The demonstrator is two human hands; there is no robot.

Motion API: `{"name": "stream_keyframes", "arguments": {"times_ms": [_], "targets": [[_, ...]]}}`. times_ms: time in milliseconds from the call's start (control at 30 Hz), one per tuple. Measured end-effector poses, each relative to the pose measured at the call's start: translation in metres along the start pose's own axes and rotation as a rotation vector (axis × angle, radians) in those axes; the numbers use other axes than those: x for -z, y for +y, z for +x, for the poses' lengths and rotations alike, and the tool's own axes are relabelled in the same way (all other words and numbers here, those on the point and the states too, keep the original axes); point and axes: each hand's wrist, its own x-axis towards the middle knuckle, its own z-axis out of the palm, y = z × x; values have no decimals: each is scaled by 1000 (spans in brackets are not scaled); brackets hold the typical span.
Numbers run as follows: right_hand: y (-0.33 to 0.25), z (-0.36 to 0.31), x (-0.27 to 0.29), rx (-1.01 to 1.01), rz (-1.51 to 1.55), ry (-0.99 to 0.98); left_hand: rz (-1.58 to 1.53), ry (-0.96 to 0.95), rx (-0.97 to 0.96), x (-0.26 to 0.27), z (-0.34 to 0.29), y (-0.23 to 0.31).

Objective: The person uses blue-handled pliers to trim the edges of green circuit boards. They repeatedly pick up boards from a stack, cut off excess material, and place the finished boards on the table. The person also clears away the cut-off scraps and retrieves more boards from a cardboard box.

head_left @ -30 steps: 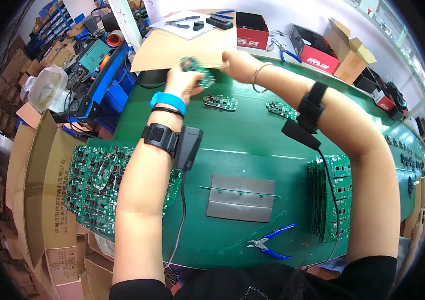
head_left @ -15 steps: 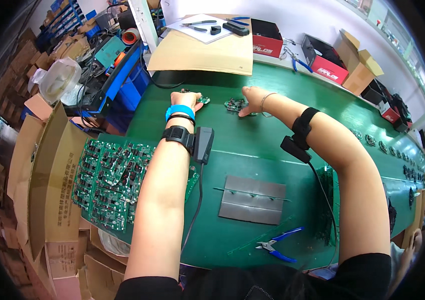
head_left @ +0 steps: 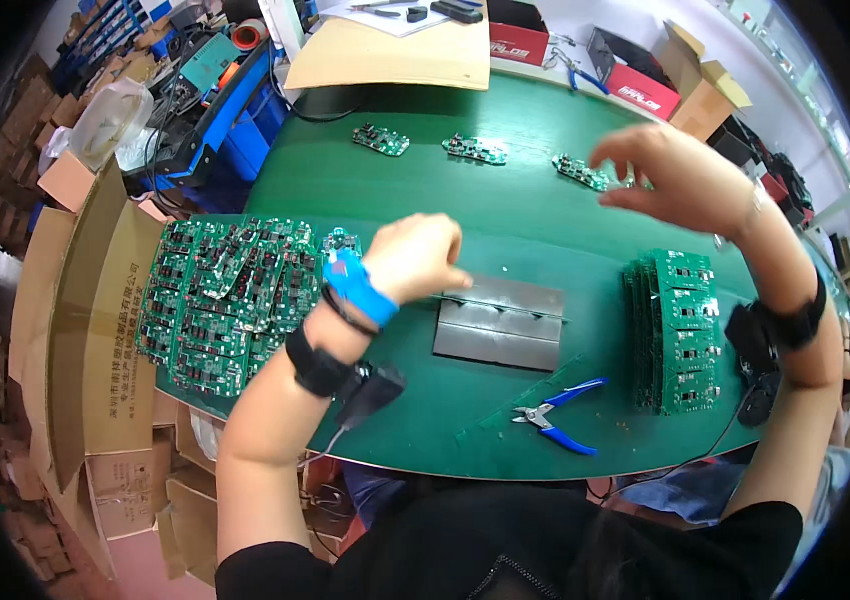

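Note:
My left hand point(head_left: 413, 258) is above the table between the stacked boards and a grey metal plate point(head_left: 520, 345). Its fingers are loosely curled, the thumb is apart from them, and I see nothing in it. My right hand point(head_left: 680, 175) is raised at the far right, slightly blurred. Its fingers are spread beside a small green circuit board point(head_left: 577, 172); bits of green show past the fingertips. Two similar boards, one in the middle point(head_left: 475, 150) and one on the left point(head_left: 381, 140), lie in the same row. A thin strip lies across the plate, partly hidden by my left hand.
Blue-handled cutters point(head_left: 557, 415) lie near the front edge beside a thin green strip point(head_left: 505, 410). Circuit board panels are piled on the left point(head_left: 215, 310) and stacked on the right point(head_left: 685, 330). Cardboard point(head_left: 385, 55), a red box point(head_left: 517, 35) and pliers point(head_left: 575, 72) are at the back.
Both hands have left the boards at the back. My left hand has come nearer; my right hand has moved right and opened beside the third board. The view has shifted, revealing the right-hand stack.

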Motion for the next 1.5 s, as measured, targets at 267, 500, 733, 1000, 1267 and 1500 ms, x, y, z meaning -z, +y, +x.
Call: {"name": "stream_keyframes", "arguments": {"times_ms": [267, 500, 733, 1000, 1267, 1500], "targets": [[-12, -159, -52, -354, -42, 230, 1, 83, -59, -31, -29, -8], [-28, -195, -129, -613, 14, 391, -103, 107, -256, -19, -79, 12], [-31, -187, -143, -733, 74, 478, 11, 183, -253, -53, -103, 23], [-72, -171, -119, -411, 295, 798, -1241, 54, -133, -75, -101, 78], [-127, -127, -146, -64, 489, 634, -2195, 130, -14, -75, -100, 72], [-110, -120, -200, -102, 237, 422, -2345, 213, -179, -61, -135, 29]]}}
